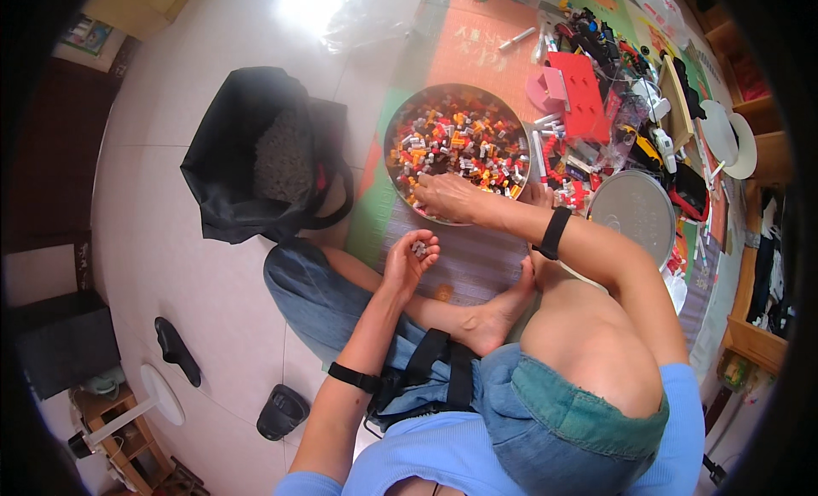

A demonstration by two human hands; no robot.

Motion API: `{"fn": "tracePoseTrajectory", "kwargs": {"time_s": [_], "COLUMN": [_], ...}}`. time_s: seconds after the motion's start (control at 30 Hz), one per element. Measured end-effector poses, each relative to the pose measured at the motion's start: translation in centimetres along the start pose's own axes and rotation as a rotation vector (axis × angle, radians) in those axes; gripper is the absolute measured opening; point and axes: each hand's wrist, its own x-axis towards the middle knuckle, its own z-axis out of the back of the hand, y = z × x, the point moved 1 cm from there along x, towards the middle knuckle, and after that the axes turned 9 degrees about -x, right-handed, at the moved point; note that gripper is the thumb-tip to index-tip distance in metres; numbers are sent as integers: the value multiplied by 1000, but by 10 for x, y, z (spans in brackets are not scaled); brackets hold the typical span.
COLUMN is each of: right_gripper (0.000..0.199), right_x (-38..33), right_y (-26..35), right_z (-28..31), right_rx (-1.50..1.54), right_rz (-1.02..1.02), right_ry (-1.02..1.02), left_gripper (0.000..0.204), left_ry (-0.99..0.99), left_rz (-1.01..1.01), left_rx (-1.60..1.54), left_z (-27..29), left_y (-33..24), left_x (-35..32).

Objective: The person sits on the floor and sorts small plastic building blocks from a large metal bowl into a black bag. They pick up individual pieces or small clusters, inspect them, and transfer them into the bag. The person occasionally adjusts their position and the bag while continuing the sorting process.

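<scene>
A round metal tin (527,147) holds a heap of small plastic building pieces (460,142) in orange, red, white, grey and dark brown. Inside its near edge, my right hand (449,196) reaches down among the pieces with its fingers bent together; whatever the fingertips grip is hidden. My left hand (409,262) is cupped palm up just nearer than the tin. Several small light-grey pieces (419,250) lie in it under the curled fingers. Both wrists wear black straps.
A black fabric bag (230,164) with a grey mass inside stands left of the tin. To the right lie a round grey lid (635,215), a red plastic panel (581,95) and a jumble of toys. Slippers (283,412) rest on the tiled floor. My bare foot is near the tin.
</scene>
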Motion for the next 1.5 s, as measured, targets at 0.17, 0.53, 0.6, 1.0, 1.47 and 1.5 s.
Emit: {"fn": "tracePoseTrajectory", "kwargs": {"time_s": [0.17,0.53,0.6,1.0,1.47,1.5], "right_gripper": [8,14,13,13,17,15], "right_x": [-8,0,-1,-7,40,35], "right_y": [-4,2,2,5,-33,-25], "right_z": [6,-8,-13,52,25,27], "right_rx": [162,60,61,353,-159,-106], "right_rz": [-111,-160,-173,-212,-79,-58], "right_ry": [20,-23,-23,-74,-100,-32], "left_gripper": [22,23,23,28,17,17], "left_ry": [5,23,25,40,46,31], "left_rz": [5,-2,-3,15,109,91], "left_rx": [8,32,28,-32,-97,-94], "left_z": [-1,0,-1,-2,7,10], "left_y": [0,1,1,1,2,1], "left_x": [0,0,1,0,6,3]}}
